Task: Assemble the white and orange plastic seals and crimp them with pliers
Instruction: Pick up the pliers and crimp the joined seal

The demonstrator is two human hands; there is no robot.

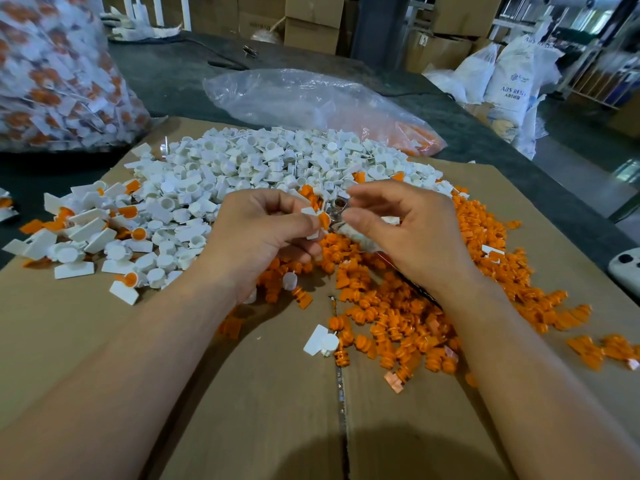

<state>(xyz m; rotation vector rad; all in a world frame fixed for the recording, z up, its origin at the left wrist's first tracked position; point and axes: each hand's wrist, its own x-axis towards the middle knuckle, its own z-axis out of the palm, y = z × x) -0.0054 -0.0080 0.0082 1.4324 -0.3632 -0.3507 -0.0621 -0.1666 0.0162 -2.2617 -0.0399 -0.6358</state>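
Nearest us, a flat brown cardboard sheet [242,393] serves as the work surface. One loose white plastic tag piece [323,341] lies on it beside the centre seam. Just beyond, a heap of orange plastic inserts [415,306] spreads to the right.

Both hands are raised over that heap. The left hand [266,230] pinches a white and orange plastic seal [317,220] between thumb and curled fingers. The right hand [405,230] is curled round the pale-wrapped handle of the metal pliers [337,211]. The pliers' head sits against the seal's orange side. We cannot tell whether the jaws are closed on it.

Left of the hands lies a scatter of assembled white-and-orange pieces [97,230]. Behind the hands is a broad heap of white plastic cups [259,161].

Farther off, a clear plastic bag [304,98] lies on the dark grey table [166,74]. At far left stands a large clear sack of white and orange parts [52,74], and brown cardboard boxes [311,26] are at the back.
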